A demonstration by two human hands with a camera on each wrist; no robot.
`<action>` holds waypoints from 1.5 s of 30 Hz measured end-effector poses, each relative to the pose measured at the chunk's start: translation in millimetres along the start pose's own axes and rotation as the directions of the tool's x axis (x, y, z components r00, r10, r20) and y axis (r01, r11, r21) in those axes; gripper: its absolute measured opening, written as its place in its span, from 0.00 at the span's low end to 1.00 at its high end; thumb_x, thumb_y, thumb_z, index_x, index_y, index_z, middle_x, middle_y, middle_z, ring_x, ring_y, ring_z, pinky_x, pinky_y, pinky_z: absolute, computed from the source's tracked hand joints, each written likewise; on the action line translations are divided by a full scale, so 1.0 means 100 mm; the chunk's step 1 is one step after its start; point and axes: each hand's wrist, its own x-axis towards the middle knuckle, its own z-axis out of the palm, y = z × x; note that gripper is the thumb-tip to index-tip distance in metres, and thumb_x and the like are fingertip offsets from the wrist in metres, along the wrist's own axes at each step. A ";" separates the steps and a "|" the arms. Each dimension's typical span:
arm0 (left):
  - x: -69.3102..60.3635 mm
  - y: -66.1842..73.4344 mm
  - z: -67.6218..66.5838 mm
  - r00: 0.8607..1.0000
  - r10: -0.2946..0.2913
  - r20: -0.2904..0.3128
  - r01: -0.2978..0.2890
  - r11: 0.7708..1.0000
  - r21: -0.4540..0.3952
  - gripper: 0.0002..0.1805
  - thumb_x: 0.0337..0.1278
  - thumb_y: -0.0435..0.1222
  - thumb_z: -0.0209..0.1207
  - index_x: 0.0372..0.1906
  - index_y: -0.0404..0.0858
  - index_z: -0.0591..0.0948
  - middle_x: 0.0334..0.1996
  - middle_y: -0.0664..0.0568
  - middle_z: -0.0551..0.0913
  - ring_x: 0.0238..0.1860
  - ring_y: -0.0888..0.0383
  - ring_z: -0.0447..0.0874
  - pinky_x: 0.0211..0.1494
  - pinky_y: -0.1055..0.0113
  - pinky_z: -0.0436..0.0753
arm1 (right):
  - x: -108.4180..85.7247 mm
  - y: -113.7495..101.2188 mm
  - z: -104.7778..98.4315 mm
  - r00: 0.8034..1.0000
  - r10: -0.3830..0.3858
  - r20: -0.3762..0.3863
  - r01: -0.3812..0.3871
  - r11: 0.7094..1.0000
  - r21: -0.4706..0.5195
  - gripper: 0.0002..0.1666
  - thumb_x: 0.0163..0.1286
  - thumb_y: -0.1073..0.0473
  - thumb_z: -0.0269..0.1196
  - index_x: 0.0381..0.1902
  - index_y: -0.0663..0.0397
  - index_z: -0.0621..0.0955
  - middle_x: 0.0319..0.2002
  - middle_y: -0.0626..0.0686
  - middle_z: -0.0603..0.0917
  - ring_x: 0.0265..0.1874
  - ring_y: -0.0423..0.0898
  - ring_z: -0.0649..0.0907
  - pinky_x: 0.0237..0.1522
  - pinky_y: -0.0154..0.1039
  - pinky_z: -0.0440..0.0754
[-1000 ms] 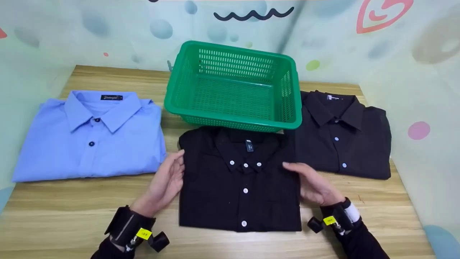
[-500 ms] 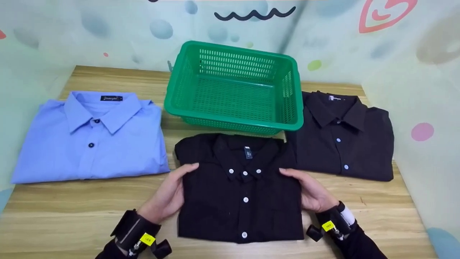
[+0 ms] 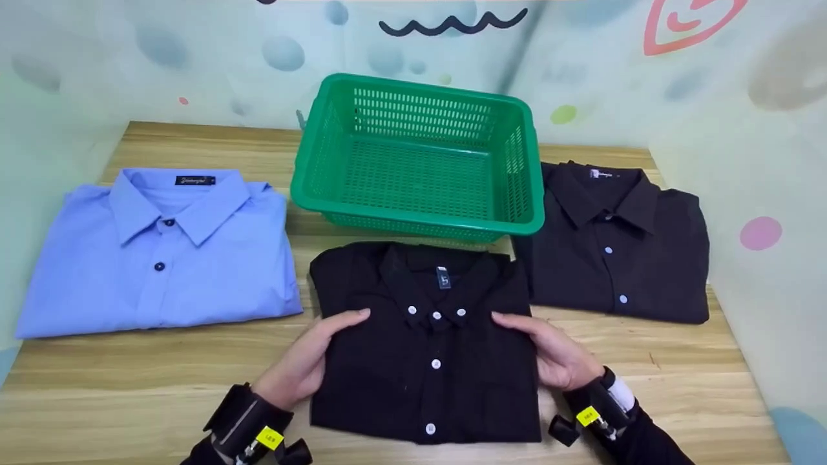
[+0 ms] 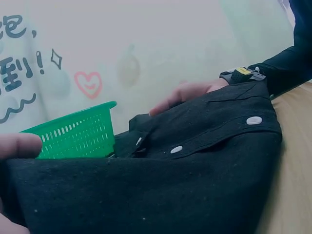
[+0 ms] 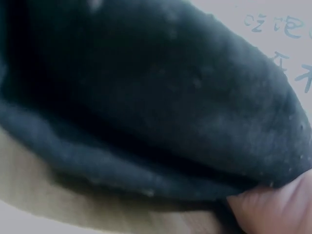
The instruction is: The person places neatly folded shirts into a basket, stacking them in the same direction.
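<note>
A folded black shirt (image 3: 381,368) with white buttons lies between my two hands in the head view, collar away from me. My left hand (image 3: 303,361) grips its left side, thumb on top and the other fingers hidden beneath. On the opposite side my right hand (image 3: 555,352) holds the shirt the same way, thumb over the front. The left wrist view shows the shirt's near side (image 4: 146,195) raised in front of the camera, with the right hand (image 4: 187,95) across it. Close up and blurred, the dark cloth (image 5: 161,97) fills most of the right wrist view.
Behind the shirt stands a green plastic basket (image 3: 413,219) with nothing in it. A folded blue shirt (image 3: 213,278) lies at the left of the wooden table (image 3: 161,394). Another folded black shirt (image 3: 665,258) lies at the right, beside the basket. Patterned walls enclose the table.
The held black shirt has moved toward me, away from the basket. My left hand has gone from touching its edge to gripping it, and both thumbs now lie farther in over the cloth.
</note>
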 end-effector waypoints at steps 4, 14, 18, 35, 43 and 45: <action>0.01 0.00 0.01 0.999 -0.005 -0.044 0.006 1.000 0.013 0.21 0.69 0.39 0.58 0.60 0.32 0.74 0.55 0.37 0.80 0.53 0.43 0.80 0.58 0.49 0.78 | -0.01 0.02 0.01 0.999 0.011 -0.042 -0.012 1.000 -0.026 0.16 0.81 0.60 0.47 0.53 0.64 0.78 0.52 0.61 0.83 0.54 0.54 0.81 0.59 0.47 0.75; -0.04 0.01 0.00 0.994 0.084 -0.069 -0.085 0.996 -0.001 0.20 0.69 0.41 0.58 0.59 0.34 0.76 0.54 0.39 0.80 0.53 0.44 0.80 0.59 0.49 0.77 | 0.01 0.10 0.02 0.987 -0.098 -0.124 0.080 0.986 -0.147 0.12 0.77 0.66 0.53 0.55 0.62 0.76 0.52 0.61 0.82 0.53 0.56 0.81 0.57 0.50 0.77; -0.06 0.02 0.01 0.994 0.108 -0.025 -0.109 0.994 -0.019 0.18 0.71 0.40 0.56 0.59 0.34 0.76 0.54 0.39 0.80 0.53 0.44 0.80 0.59 0.49 0.76 | 0.00 0.11 0.02 0.989 -0.133 -0.066 0.121 0.980 -0.160 0.13 0.76 0.67 0.53 0.55 0.61 0.77 0.52 0.61 0.83 0.52 0.55 0.82 0.55 0.51 0.78; -0.13 0.04 0.04 0.962 0.133 0.239 -0.121 0.990 -0.065 0.16 0.76 0.37 0.47 0.58 0.35 0.78 0.53 0.43 0.82 0.53 0.50 0.81 0.59 0.56 0.77 | -0.08 0.11 0.03 0.972 -0.236 0.020 0.235 0.955 -0.182 0.12 0.74 0.69 0.56 0.52 0.60 0.82 0.48 0.58 0.85 0.49 0.52 0.84 0.53 0.46 0.80; -0.16 0.04 0.05 0.949 0.163 0.271 -0.145 0.986 -0.082 0.16 0.77 0.37 0.46 0.57 0.34 0.79 0.52 0.44 0.82 0.53 0.50 0.81 0.59 0.58 0.77 | -0.10 0.10 0.02 0.967 -0.252 0.044 0.256 0.949 -0.185 0.13 0.74 0.69 0.56 0.52 0.59 0.82 0.48 0.56 0.85 0.49 0.51 0.84 0.54 0.45 0.80; -0.16 0.04 0.05 0.950 0.171 0.263 -0.154 0.984 -0.087 0.16 0.77 0.37 0.46 0.56 0.34 0.79 0.52 0.44 0.82 0.53 0.51 0.81 0.59 0.58 0.77 | -0.10 0.10 0.02 0.966 -0.254 0.045 0.258 0.947 -0.193 0.13 0.75 0.68 0.55 0.52 0.59 0.83 0.48 0.56 0.85 0.49 0.50 0.84 0.53 0.44 0.80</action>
